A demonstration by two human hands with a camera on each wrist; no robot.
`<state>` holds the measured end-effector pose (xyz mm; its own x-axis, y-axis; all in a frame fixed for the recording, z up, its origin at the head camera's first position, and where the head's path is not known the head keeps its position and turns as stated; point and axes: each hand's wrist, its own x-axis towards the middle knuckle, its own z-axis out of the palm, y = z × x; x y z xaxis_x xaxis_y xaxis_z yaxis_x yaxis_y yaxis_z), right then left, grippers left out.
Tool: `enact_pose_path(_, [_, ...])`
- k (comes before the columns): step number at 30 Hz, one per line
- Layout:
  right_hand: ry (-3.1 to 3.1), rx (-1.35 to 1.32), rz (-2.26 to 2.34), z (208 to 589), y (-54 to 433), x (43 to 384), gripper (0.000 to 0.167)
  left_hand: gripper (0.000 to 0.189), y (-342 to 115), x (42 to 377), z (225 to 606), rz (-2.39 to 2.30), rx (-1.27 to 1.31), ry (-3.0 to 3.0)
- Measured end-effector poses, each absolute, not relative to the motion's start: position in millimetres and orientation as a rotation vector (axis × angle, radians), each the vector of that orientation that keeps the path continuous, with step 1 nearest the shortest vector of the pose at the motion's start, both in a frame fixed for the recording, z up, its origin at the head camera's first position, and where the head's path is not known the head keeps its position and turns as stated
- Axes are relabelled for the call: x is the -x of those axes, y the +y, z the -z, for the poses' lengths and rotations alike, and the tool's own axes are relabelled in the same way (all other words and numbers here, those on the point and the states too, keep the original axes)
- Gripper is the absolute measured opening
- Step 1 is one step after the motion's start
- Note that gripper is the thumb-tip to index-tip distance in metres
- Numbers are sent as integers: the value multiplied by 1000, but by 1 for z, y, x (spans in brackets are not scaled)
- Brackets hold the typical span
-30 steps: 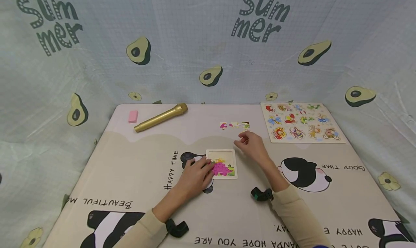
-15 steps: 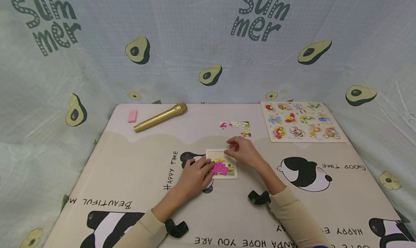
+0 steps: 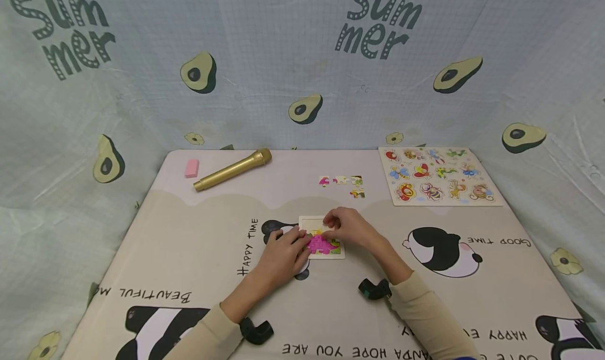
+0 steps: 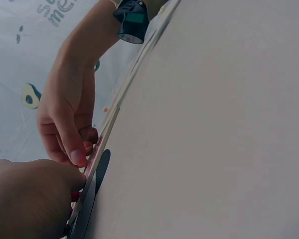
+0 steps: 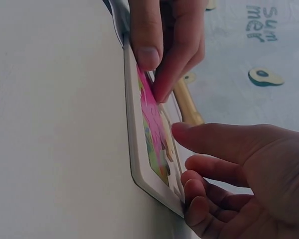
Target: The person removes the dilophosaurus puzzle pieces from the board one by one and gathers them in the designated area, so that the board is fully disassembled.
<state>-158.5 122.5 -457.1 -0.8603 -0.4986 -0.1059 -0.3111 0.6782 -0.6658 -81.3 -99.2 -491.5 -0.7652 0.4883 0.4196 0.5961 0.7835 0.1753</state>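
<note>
A small white-rimmed puzzle board [image 3: 343, 252] lies on the table in front of me, with a pink dinosaur picture [image 3: 322, 244] partly assembled in it. My left hand [image 3: 282, 252] rests on the board's left side. In the right wrist view, its thumb [image 5: 148, 57] and forefinger press down on the board and picture from above. Over the board's upper right part, my right hand [image 3: 352, 229] has its thumb and fingers bent together, seemingly pinching a puzzle piece that they mostly hide. In the left wrist view, the right hand [image 4: 72, 114] appears beyond the left hand [image 4: 30, 196].
Loose puzzle pieces [image 3: 340, 180] lie beyond the board, another piece [image 3: 357, 193] just below them. A board of cartoon animals [image 3: 437, 179] is at the back right. A gold microphone [image 3: 231, 171] and a pink block [image 3: 191, 168] lie at the back left.
My right hand has moved left and nearer to me, from beside the loose pieces to over the puzzle board, uncovering one loose piece. The left hand has stayed on the board.
</note>
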Motion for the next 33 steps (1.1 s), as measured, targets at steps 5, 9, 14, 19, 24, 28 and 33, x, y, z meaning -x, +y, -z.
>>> enact_pose_path(5, [2584,662,935,457,123,159,31,31,-99,82,492,417,826,-2615])
enact_pose_path(9, [2561,686,919,457,124,159,29,30,-99,82,492,412,825,-2621])
enact_pose_path(14, [2563,718,892,457,123,158,25,31,-99,82,492,422,821,-2621])
enact_pose_path(19, [2568,720,883,459,122,157,26,33,-98,81,492,432,804,-2626])
enact_pose_path(24, [2567,699,892,459,122,156,27,34,-95,79,492,450,761,-2648])
enact_pose_path(28, [2561,693,911,459,122,156,28,35,-91,78,493,421,724,-2666])
enact_pose_path(33, [2541,687,945,459,123,157,28,34,-88,77,492,385,699,-2665])
